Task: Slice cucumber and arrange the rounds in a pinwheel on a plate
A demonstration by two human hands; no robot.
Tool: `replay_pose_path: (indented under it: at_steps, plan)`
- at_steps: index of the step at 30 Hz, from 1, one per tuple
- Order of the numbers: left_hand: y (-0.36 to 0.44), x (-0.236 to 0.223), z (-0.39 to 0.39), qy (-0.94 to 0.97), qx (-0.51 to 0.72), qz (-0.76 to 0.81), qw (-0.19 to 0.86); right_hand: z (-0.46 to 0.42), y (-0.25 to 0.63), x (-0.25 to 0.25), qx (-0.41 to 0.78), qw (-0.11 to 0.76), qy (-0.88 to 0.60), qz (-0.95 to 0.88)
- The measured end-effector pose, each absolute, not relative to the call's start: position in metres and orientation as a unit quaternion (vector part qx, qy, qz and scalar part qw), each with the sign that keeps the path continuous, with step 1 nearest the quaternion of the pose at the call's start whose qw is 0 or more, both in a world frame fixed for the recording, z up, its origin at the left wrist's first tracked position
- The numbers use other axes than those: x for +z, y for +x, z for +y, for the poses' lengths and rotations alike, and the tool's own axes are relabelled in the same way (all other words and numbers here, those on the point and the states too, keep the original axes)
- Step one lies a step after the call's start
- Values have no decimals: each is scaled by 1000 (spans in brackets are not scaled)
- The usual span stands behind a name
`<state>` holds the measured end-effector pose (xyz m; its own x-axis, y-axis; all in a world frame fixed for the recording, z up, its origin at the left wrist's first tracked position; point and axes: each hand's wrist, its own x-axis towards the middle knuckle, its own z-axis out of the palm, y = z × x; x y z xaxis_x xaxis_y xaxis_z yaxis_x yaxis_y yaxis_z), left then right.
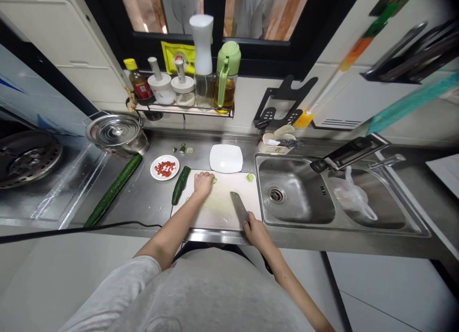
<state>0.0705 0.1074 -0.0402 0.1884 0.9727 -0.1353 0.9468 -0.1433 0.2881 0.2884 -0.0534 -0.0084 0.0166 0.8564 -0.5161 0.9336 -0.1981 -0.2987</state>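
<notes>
A white cutting board (222, 212) lies on the steel counter in front of me. My left hand (203, 184) is on its upper left part, fingers curled down over a piece of cucumber (215, 180) whose pale green edge peeks out at the fingertips. How much cucumber is under the palm is hidden. In my right hand (255, 230) is a kitchen knife (238, 206), its broad blade slanting up and left over the board's right half, apart from the cucumber. Cucumber slices (250, 177) rest at the board's upper right corner. A dark green cucumber length (181, 185) lies along the left edge.
Behind the board sits a white dish (225, 158). To the left are a plate of chopped red pieces (165, 168), cucumber scraps (182, 149), a whole cucumber (114, 191) and a lidded pot (118, 133). A double sink (297, 193) adjoins on the right; a condiment rack (186, 108) hangs behind.
</notes>
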Motion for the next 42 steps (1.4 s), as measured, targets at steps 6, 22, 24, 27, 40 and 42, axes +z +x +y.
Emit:
replay_pose_path:
  at_steps: [6,22,24,27,40,42]
  plan:
    - [69,-41,106,783,34,605,140,-52,286,-9,-313,63,711,627]
    - [31,-26,81,674,64,625,389,-54,278,-1,-306,84,702,637]
    - [27,-26,72,682,35,629,372,-54,270,1,-308,96,683,656]
    - [24,-28,64,697,12,642,318,-54,256,4,-308,125,644,689]
    - [18,-41,58,690,19,673,265,-31,216,9,-275,173,579,747]
    - [20,-43,58,690,21,675,259,-29,213,10,-275,172,573,753]
